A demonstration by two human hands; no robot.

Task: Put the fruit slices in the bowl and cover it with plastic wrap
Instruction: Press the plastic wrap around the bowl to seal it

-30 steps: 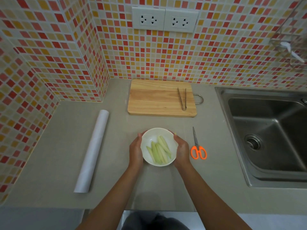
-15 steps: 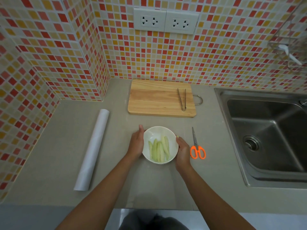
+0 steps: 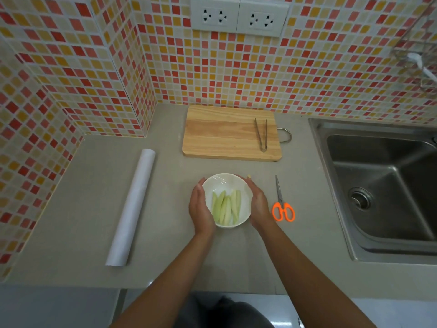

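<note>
A white bowl (image 3: 224, 183) stands on the grey counter in front of me, with several pale green fruit slices (image 3: 226, 208) lying in it. A sheen of clear plastic wrap shows across its top. My left hand (image 3: 200, 208) cups the bowl's left side and my right hand (image 3: 259, 204) cups its right side, palms pressed against the wall. The roll of plastic wrap (image 3: 132, 204) lies on the counter to the left, apart from both hands.
Orange-handled scissors (image 3: 282, 204) lie just right of my right hand. A wooden cutting board (image 3: 224, 133) with metal tongs (image 3: 261, 134) sits behind the bowl. A steel sink (image 3: 383, 185) is at the right. Tiled walls close the back and left.
The bowl has turned a little between my hands, so the slices now point straight away from me. Both hands slid around its sides while staying on it.
</note>
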